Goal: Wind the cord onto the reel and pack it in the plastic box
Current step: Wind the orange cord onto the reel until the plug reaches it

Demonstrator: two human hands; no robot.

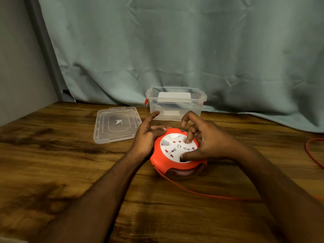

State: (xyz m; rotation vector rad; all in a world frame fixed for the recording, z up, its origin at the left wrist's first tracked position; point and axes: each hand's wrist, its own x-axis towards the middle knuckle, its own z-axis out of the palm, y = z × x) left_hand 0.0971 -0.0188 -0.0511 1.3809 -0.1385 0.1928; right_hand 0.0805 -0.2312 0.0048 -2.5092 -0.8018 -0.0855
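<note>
An orange cord reel (158, 159) with a white socket face lies flat on the wooden table (70, 155). My left hand (146, 137) rests against its left side, fingers laid fairly straight over the orange rim and the index finger pointing away. On the reel's right side is my right hand (208, 139). One of its fingers is bent down into a recess of the white face, and the thumb sits in another recess near the front. The orange cord (201, 194) trails from the reel's front towards the right. Just behind the reel stands the clear plastic box (203, 98), open.
The box's clear lid (116, 124) lies flat on the table to the left of the box. A loop of the orange cord (310, 153) shows at the right edge. A grey-green curtain (175, 50) hangs behind the table, and a wall closes the left side.
</note>
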